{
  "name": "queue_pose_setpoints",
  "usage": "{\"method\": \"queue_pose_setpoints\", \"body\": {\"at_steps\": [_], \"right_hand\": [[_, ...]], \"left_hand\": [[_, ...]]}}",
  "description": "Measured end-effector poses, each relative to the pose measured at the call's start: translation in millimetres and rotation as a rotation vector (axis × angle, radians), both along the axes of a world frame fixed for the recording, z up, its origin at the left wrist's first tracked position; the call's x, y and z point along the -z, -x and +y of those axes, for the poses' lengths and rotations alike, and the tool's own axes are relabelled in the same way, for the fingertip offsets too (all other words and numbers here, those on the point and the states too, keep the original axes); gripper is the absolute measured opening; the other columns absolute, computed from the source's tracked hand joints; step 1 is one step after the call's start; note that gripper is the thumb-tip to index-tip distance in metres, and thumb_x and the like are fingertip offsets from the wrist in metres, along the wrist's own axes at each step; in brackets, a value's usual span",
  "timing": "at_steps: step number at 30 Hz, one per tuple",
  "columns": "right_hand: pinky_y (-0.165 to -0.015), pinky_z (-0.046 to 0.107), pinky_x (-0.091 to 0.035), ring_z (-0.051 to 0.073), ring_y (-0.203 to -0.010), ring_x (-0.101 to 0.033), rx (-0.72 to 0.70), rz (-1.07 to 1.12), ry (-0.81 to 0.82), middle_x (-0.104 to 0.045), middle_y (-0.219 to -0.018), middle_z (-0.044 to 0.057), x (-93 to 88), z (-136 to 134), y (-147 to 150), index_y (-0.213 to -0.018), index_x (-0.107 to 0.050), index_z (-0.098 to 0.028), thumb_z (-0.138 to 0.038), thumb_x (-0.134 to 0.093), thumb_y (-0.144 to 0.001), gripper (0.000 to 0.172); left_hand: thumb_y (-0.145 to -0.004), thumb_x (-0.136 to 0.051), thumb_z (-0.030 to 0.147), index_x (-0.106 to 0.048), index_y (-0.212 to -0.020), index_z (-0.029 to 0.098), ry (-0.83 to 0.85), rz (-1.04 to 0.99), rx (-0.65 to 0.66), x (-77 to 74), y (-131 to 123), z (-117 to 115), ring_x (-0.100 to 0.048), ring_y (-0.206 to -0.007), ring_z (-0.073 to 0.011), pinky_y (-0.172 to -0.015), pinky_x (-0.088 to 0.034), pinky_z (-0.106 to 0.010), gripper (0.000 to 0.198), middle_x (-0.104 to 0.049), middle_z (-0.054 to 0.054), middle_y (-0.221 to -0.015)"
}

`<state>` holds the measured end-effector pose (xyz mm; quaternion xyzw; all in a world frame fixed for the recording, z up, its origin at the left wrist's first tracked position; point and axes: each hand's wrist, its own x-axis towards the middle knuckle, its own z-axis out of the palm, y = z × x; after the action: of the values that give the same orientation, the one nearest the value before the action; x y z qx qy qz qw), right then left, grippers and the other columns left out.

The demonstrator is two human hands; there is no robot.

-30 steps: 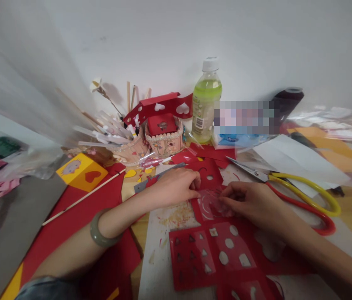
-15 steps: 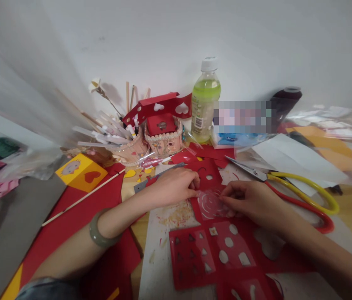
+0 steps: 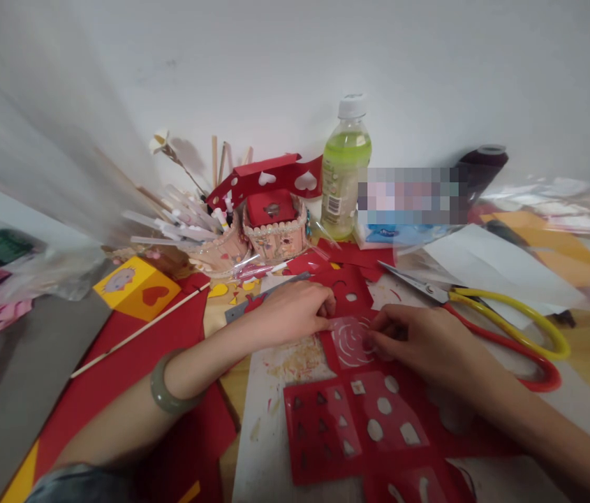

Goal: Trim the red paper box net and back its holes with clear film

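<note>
A red paper cutout [image 3: 320,475] lies on the white sheet, its panels cut with triangles, rounded shapes and a spiral. Over the spiral panel sits a small clear plastic film [image 3: 350,349], shiny at its edges. My left hand [image 3: 299,307] is closed at the film's upper left corner, thumb and curled fingers at the edge. On the right side, my right hand [image 3: 425,342] pinches the film's edge between thumb and fingertips. Clear film also seems to cover the triangle and rounded-hole panels. My right forearm hides part of the red paper.
Large scissors [image 3: 509,328] lie right of my right hand. Behind stand a green drink bottle [image 3: 345,181], a tissue pack [image 3: 389,230] and a decorated basket [image 3: 276,234]. At left are a yellow paper box [image 3: 137,288], a wooden stick [image 3: 140,330] and red paper [image 3: 169,370].
My right fingertips have shifted slightly, and the film now looks flatter over the spiral panel. My left hand stays in the same place.
</note>
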<state>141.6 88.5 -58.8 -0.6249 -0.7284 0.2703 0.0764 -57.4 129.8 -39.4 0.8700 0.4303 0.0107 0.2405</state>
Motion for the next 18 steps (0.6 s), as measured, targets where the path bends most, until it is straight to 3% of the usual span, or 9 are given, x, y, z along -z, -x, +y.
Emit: {"method": "queue_pose_setpoints", "body": {"at_steps": [12, 18], "right_hand": [[-0.051, 0.025, -0.041, 0.016, -0.060, -0.063, -0.020, 0.013, -0.083, -0.069, -0.068, 0.000, 3.5, 0.3, -1.5, -0.072, -0.063, -0.023, -0.034, -0.054, -0.077, 0.015], [-0.052, 0.026, -0.039, 0.017, -0.060, -0.062, -0.014, -0.091, -0.094, -0.068, -0.068, 0.000, 5.2, 0.9, -0.1, -0.077, -0.060, -0.021, -0.032, -0.054, -0.077, 0.012]], "left_hand": [[-0.078, -0.058, 0.022, -0.060, -0.081, 0.018, -0.011, 0.010, 0.010, 0.1, 0.8, -0.5, -0.057, -0.078, -0.0168, -0.065, -0.039, -0.026, 0.005, -0.064, 0.000, -0.080], [-0.078, -0.058, 0.021, -0.060, -0.081, 0.018, -0.001, 0.006, 0.007, -0.8, 0.4, -0.6, -0.057, -0.077, -0.0171, -0.064, -0.037, -0.026, 0.005, -0.064, 0.000, -0.080]]}}
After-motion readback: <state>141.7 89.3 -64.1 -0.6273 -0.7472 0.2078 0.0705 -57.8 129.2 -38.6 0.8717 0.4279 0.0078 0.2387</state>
